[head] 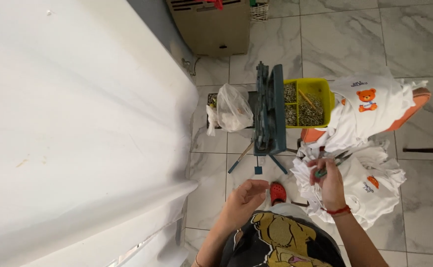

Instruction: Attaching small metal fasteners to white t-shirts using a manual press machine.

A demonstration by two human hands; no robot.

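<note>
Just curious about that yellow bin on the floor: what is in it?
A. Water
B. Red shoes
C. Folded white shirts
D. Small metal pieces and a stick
D: the yellow bin holds heaps of small greyish metal pieces with a thin stick lying across them; the white shirts lie outside it.

Bare tiled floor (355, 44) beyond, blue press (270, 111) ahead, white table (68, 113) blocking left, garment pile (369, 148) right

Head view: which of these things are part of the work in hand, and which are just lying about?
In the work: right hand holding a small green tool; left hand; white garments; blue press; yellow tray of metal bits.

Lying about: plastic bag; beige heater; white sheet.
</note>
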